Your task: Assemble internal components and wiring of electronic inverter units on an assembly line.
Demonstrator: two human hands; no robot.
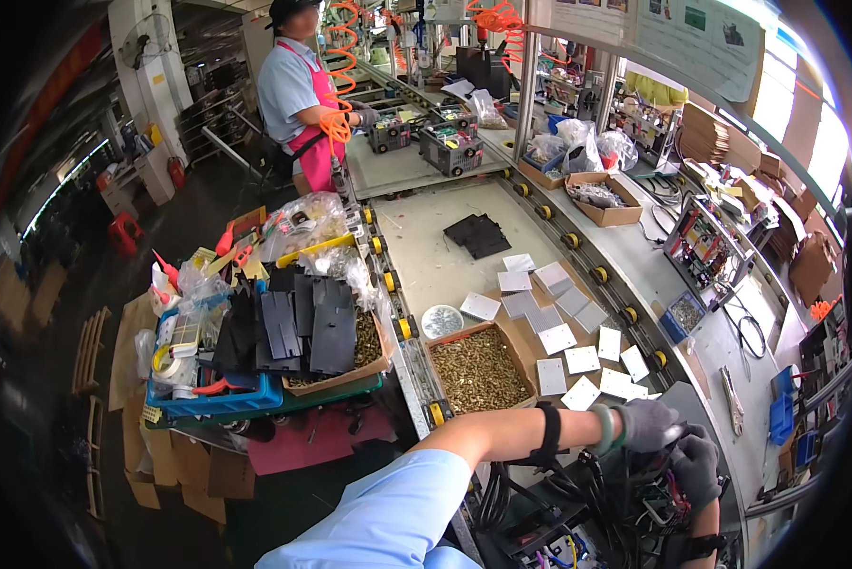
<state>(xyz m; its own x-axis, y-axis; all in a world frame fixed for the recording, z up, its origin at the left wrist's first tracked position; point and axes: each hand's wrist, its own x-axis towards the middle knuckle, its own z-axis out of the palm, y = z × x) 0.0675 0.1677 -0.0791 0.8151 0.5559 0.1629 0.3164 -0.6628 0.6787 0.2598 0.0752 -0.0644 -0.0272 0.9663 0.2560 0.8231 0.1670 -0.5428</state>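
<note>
My left hand (648, 424), in a grey glove, reaches in from the lower left and meets my right hand (696, 467), gloved the same way. The fingers of both are drawn together at the edge of a dark panel (674, 399); what they pinch is too small and dark to make out. Just below them is an open device with coloured wires (661, 501), partly covered by the right hand. Thick black cables (604, 488) lie beside it. A second open unit with wires (566, 548) shows at the lower edge.
Beyond my left arm stand a box of small brass-coloured parts (480, 368), a clear round dish (442, 321) and several light metal plates (551, 341). Black sheets (477, 235) lie farther off. A roller rail (577, 248) runs along the right. A co-worker (298, 104) stands far left.
</note>
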